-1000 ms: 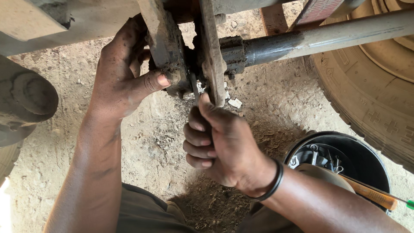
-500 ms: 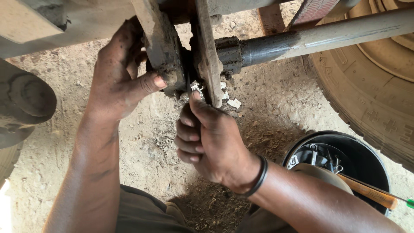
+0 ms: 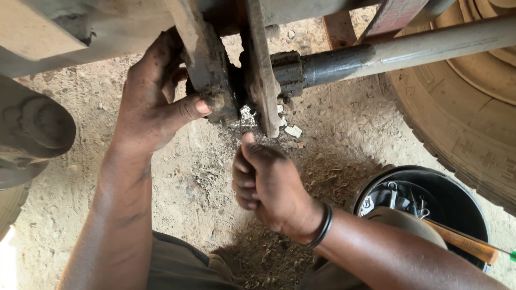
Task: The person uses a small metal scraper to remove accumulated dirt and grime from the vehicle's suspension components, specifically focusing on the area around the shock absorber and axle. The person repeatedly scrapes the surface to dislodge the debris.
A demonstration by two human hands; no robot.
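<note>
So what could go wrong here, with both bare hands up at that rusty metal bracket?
The left hand presses its thumb against the rusty metal bracket; a slip could pinch or cut it on the worn steel plate. The right hand, fisted just below the plate edge, could knock into it. The black plastic bucket of tools near the elbow could tip.

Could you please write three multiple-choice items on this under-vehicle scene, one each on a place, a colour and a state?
1. Where does the black bucket stand?
A. below the tyre, at lower right
B. left of the left hand
C. on the shaft

2. What colour is the band on the right wrist?
A. white
B. black
C. red

3. How is the right hand?
A. flat open on the ground
B. closed in a fist below the metal plate
C. inside the bucket

Answers: 1 A, it sits on the dirt beside the tyre; 2 B, a dark ring; 3 B, fingers curled, thumb up, while the left hand presses the bracket.
</note>
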